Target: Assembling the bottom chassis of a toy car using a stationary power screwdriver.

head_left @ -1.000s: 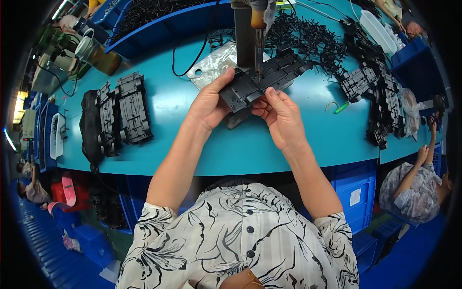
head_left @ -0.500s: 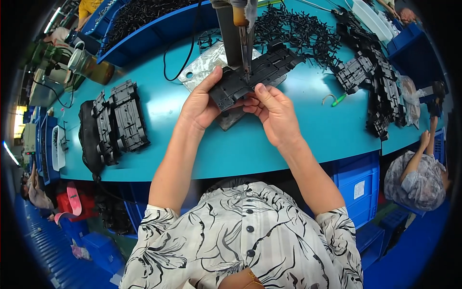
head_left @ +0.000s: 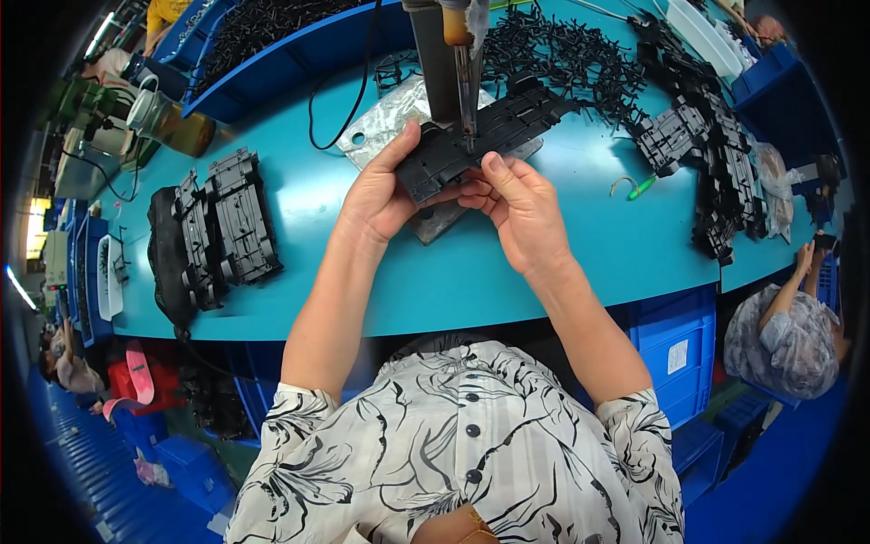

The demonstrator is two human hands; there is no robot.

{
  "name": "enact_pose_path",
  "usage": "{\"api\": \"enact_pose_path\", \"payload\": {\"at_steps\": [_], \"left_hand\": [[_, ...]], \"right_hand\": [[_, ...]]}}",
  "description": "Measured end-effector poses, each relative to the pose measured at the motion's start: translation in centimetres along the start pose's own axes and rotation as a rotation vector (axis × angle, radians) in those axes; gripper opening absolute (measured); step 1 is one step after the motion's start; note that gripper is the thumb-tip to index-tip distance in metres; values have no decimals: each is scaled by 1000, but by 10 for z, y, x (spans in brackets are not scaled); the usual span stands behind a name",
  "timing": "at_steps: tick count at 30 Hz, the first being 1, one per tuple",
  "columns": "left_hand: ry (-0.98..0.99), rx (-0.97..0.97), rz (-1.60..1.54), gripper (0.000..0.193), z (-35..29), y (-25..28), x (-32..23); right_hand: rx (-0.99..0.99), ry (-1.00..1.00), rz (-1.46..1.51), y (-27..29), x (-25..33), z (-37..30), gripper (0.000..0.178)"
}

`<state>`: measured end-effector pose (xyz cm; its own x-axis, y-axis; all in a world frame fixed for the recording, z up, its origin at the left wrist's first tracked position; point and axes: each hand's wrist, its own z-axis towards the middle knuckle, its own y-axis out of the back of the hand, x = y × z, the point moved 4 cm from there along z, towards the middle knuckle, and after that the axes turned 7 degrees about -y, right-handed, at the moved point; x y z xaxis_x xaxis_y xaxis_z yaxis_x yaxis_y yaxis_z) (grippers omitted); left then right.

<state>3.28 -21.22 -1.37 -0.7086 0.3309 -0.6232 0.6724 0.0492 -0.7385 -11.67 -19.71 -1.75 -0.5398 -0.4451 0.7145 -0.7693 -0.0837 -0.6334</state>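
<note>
A long black moulded plastic chassis [head_left: 517, 122] lies aslant under a fixed upright tool with an amber collar and a thin metal shaft [head_left: 465, 86]. The shaft's tip meets the chassis near its middle. My left hand [head_left: 385, 190] grips the left end, thumb on top and fingers underneath. At the near edge, right of the tip, my right hand [head_left: 521, 204] is closed with its thumb and bent fingers against the chassis. Its fingertips are partly hidden. Beneath is a metal base plate [head_left: 399, 109] with a hole at its left corner.
Similar black chassis pieces [head_left: 240, 218] stand in a row at left; more are heaped at right [head_left: 675, 136]. Small black parts [head_left: 553, 54] are piled behind the tool. A blue bin [head_left: 290, 68] stands at back left. A green-handled item [head_left: 642, 189] lies at right. Co-worker [head_left: 784, 340] sits far right.
My hands and the chassis have shifted very slightly, with the grip unchanged. At far right the co-worker's hands have moved a little.
</note>
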Motion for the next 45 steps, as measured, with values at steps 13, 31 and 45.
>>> {"api": "enact_pose_path", "payload": {"at_steps": [13, 31, 45], "left_hand": [[-4, -10, 64, 53, 0, 2, 0], [-12, -96, 57, 53, 0, 1, 1], [-33, -58, 54, 53, 0, 2, 3]], "right_hand": [[-14, 12, -9, -3, 2, 1, 22], [-45, 18, -15, -3, 4, 2, 19], [-46, 3, -21, -3, 4, 4, 21]]}}
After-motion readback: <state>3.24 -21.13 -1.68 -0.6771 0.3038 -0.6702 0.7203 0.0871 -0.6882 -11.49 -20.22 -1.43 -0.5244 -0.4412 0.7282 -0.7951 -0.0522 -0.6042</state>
